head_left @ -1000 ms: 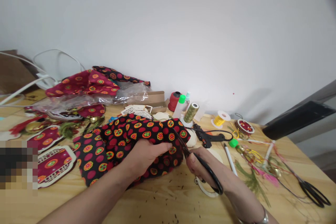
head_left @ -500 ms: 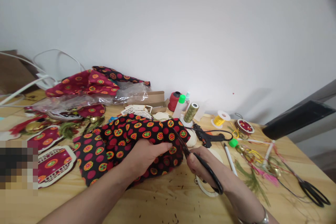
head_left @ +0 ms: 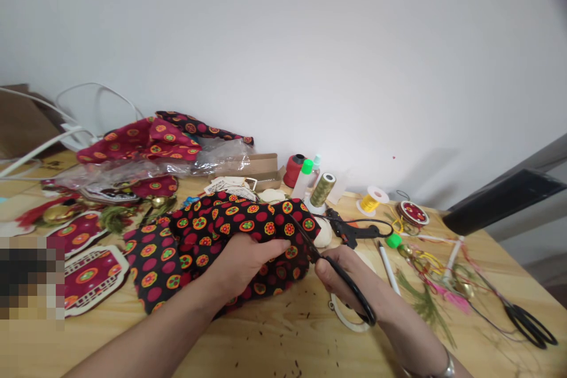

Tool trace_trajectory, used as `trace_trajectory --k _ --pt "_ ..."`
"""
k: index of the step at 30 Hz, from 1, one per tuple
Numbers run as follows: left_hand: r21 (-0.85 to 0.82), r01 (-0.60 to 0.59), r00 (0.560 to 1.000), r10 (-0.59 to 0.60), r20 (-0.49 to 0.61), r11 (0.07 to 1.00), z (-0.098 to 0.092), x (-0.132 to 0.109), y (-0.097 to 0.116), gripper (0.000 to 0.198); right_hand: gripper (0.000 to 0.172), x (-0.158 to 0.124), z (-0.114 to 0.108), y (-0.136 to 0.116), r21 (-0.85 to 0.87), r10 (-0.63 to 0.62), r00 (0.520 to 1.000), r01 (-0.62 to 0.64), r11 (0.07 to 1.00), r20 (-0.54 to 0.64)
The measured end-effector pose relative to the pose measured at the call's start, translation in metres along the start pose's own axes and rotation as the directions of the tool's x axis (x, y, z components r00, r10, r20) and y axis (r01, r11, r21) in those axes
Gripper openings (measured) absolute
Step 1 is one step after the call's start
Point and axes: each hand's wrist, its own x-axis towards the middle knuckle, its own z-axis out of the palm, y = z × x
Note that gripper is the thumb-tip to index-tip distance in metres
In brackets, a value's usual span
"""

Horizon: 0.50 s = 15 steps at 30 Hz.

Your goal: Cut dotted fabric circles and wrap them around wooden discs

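A black fabric (head_left: 155, 260) printed with crimson dots and orange-green flower medallions lies bunched at the middle of the table. My left hand (head_left: 248, 260) grips it, thumb on top pointing right and the other fingers hidden beneath the folds. In my right hand (head_left: 339, 274) are black-handled scissors (head_left: 349, 289), their blades reaching up and left onto the fabric's right end. Whether the blades are fully closed cannot be made out. A pale wooden ring (head_left: 354, 323) lies partly under my right hand.
Framed red fabric panels (head_left: 95, 277) lie at left. Behind stand a red thread cone (head_left: 295, 170), a green-capped bottle (head_left: 303, 180) and an olive thread spool (head_left: 322, 190). A glue gun (head_left: 348, 229), a white pen (head_left: 390, 269) and second scissors (head_left: 527, 325) lie to the right.
Almost nothing differs. The scissors in my right hand shift very slightly at the fabric's right end; my left hand keeps its hold.
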Motion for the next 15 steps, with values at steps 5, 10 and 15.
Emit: trace_trajectory --k 5,10,15 --pt "-0.075 -0.08 0.996 0.082 0.034 0.994 -0.0009 0.0019 -0.002 0.028 0.062 0.0009 0.0001 0.0024 0.034 -0.001 1.0 0.001 0.999 -0.001" --pt "-0.279 -0.102 0.99 0.126 0.066 0.955 -0.0022 0.0047 -0.0063 0.019 0.063 0.001 0.0004 0.0006 0.039 -0.007 1.0 0.007 0.999 -0.012" --pt "-0.384 -0.071 0.995 0.09 0.033 0.921 -0.0002 0.0059 -0.0044 0.018 0.061 0.0007 0.0001 -0.0005 0.039 -0.005 1.0 0.005 0.999 -0.012"
